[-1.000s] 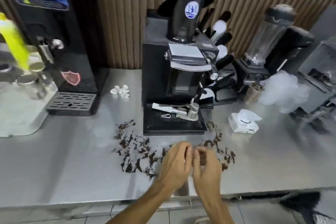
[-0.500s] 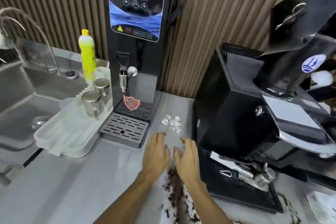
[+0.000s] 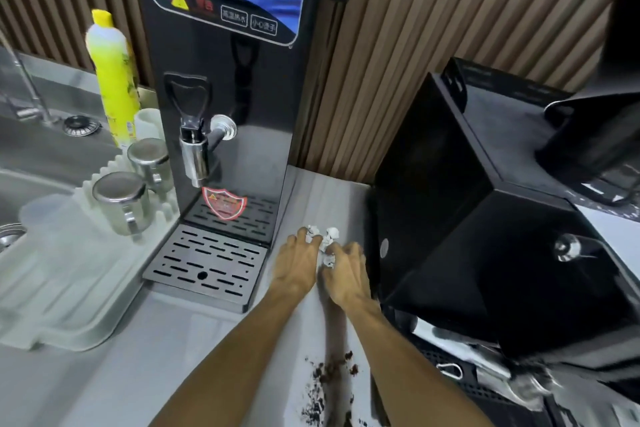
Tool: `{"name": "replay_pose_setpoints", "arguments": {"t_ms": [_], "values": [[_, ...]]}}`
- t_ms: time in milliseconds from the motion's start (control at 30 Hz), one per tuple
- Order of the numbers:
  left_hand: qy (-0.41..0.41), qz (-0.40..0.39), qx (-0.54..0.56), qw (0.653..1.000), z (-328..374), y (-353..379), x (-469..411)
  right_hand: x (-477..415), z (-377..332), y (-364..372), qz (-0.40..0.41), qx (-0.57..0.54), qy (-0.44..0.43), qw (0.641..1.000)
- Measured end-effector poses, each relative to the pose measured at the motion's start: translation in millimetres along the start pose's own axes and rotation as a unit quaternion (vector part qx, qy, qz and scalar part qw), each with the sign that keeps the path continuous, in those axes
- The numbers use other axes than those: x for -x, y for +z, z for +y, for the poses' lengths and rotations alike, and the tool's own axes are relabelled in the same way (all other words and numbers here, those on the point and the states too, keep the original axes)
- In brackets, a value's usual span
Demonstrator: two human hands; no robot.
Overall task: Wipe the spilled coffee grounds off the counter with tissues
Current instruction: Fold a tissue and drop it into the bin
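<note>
The left hand [image 3: 298,262] and right hand [image 3: 346,272] have been brought from the coffee grounds [image 3: 329,374] to the tissues [image 3: 331,233], which are pinched in curled fingers [image 3: 300,242], readying the desk [image 3: 166,350] wipe.

Dark brown coffee grounds [image 3: 327,371] speckle the pale grey metal tabletop [image 3: 138,374]; the small white crumpled tissue pieces [image 3: 330,236] are plain. The tall black water dispenser [image 3: 214,87] carries a blue wave-patterned panel, a yellow warning triangle and a red shield sticker [image 3: 224,206]. The plastic bottle [image 3: 116,80] is bright yellow, the wall panelling [image 3: 398,62] brown with vertical ribs.
</note>
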State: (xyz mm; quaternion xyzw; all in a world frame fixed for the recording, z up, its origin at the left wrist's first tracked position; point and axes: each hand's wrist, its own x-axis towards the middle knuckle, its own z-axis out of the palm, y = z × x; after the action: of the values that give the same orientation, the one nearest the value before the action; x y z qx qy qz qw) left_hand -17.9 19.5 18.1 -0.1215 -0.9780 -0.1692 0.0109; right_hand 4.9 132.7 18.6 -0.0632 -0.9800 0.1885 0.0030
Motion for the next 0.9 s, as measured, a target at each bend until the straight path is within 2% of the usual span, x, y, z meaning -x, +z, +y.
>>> {"name": "replay_pose_setpoints", "arguments": {"t_ms": [167, 467, 667, 800, 900], "values": [[0.006, 0.023, -0.01, 1.0, 0.0, 9.0, 0.3, 9.4, 7.1, 8.2, 0.004, -0.011, -0.026, 1.0], [0.002, 0.074, 0.059, 0.995, 1.1, 9.1, 23.2, 59.8, 12.3, -1.1, 0.051, -0.113, -0.044, 0.991], [-0.013, 0.139, 0.149, 0.979, 7.8, -12.1, 48.5, 91.7, 18.9, -11.8, 0.073, -0.127, -0.068, 0.987], [0.033, 0.18, 0.202, 0.962, 22.6, -25.1, 77.7, 120.6, 24.1, -25.9, 0.106, -0.148, -0.085, 0.98], [0.053, 0.171, 0.264, 0.948, 51.3, -32.7, 108.7, 153.7, 31.6, -42.3, 0.121, -0.177, -0.082, 0.973]]}}
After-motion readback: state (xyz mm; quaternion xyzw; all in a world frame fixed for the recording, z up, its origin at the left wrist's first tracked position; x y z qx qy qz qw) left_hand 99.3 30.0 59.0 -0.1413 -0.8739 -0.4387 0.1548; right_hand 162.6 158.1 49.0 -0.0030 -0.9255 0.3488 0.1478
